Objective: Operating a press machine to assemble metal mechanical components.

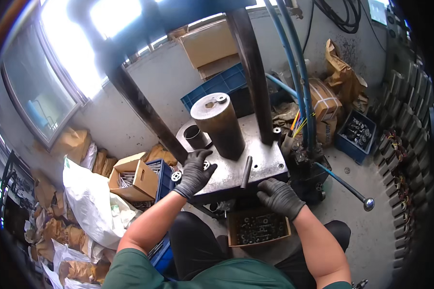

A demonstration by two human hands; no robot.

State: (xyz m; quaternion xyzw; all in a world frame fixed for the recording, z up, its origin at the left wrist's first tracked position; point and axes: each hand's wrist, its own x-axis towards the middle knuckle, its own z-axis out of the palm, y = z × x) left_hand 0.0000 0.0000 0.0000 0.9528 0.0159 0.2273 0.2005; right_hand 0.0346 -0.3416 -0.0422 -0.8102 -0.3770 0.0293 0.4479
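Both hands wear dark grey gloves. My left hand (196, 174) is over the left front of the steel press plate (270, 161), its fingers apart. A small round slotted metal part (206, 165) shows between its thumb and fingers. A similar part (176, 177) is beside the wrist, at the plate's left edge. My right hand (280, 198) hovers at the front edge with loose, outstretched fingers and nothing visible in it. Near it, a short metal rod (246, 172) lies on the plate. Behind stands a tall steel cylinder (222, 127) with a small ring (221, 98) on top.
A short hollow tube (195, 137) stands left of the cylinder. Two dark press columns (250, 72) rise from the plate. Below its front is a box of small metal parts (259, 230). A ball-ended lever (345, 185) projects right; a carton of rods (130, 176) stands left.
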